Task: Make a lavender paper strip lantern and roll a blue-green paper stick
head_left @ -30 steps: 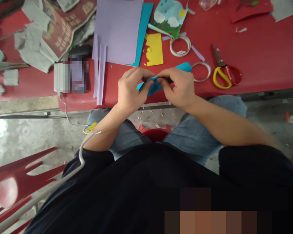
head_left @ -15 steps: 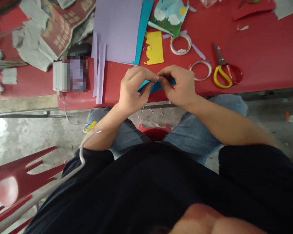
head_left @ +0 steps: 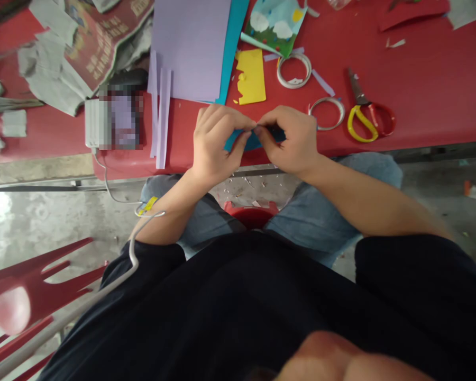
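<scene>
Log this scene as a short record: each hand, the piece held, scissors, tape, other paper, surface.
Left hand: pinching the blue paper
Right hand: pinching the same piece, fingertips close to the left hand's
Scissors: on the table, right of the hands, yellow and red handles
Tape: far roll beside the yellow paper; near roll beside the right hand
Other paper: lilac sheet, lilac strips
Surface: red table

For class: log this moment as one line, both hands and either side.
left hand: pinches blue paper; right hand: pinches same paper; right side: scissors on red table; left side: lilac strips
</scene>
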Demonstrator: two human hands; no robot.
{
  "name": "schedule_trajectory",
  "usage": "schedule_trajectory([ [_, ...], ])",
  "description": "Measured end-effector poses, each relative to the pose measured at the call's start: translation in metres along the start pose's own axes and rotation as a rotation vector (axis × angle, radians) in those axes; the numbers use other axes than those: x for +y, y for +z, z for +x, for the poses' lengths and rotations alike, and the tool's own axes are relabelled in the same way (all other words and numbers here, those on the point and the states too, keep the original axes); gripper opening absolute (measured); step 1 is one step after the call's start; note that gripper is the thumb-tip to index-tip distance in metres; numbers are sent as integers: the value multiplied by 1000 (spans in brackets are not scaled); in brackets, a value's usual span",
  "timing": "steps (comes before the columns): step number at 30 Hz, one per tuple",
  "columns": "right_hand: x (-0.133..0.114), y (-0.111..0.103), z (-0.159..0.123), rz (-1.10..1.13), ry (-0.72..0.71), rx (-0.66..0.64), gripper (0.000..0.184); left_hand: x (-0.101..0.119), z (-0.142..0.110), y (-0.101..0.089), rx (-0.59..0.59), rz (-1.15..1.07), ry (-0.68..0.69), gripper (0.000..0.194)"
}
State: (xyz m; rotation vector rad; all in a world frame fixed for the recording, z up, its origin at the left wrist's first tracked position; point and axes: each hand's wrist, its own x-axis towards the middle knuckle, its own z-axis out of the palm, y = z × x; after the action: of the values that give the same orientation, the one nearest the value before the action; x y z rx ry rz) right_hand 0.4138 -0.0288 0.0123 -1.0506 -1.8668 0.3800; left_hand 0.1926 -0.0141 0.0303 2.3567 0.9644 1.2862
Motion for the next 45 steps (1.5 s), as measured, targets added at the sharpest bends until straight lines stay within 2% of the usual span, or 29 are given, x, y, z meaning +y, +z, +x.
schedule_trajectory([
  [4, 1, 1, -2, -60, 32, -31, 33, -6, -1, 2, 37, 109, 15, 23],
  [8, 4, 3, -3, -118, -35, -17, 34, -4, 1, 1, 55, 200, 49, 27],
  [13, 3, 4, -2, -153, -107, 19, 28, -9, 1, -1, -34, 156, -85, 40],
  [16, 4, 4, -3, -169, -98, 6, 29, -8, 2, -1, -21, 171, -91, 41],
  [23, 8, 7, -5, -150, -44, -30, 35, 1, 7, -3, 19, 213, -6, 44],
  [29, 7, 7, -5, -91, -8, -41, 35, -3, 7, -3, 53, 215, 98, 38],
  [31, 7, 6, -5, -92, -6, -55, 34, -9, 5, -3, 15, 198, 66, 40],
  [34, 6, 6, -5, -106, 1, -86, 34, -18, 2, -1, -86, 109, -55, 48],
  [36, 6, 5, -5, -107, 7, -92, 34, -21, 1, 0, -113, 52, -111, 50],
  [40, 4, 4, -5, -89, 27, -82, 34, -18, 4, -1, -77, 39, -101, 48],
  [45, 1, 4, -5, -60, 38, -62, 37, -5, 8, -7, -28, 7, -113, 32],
])
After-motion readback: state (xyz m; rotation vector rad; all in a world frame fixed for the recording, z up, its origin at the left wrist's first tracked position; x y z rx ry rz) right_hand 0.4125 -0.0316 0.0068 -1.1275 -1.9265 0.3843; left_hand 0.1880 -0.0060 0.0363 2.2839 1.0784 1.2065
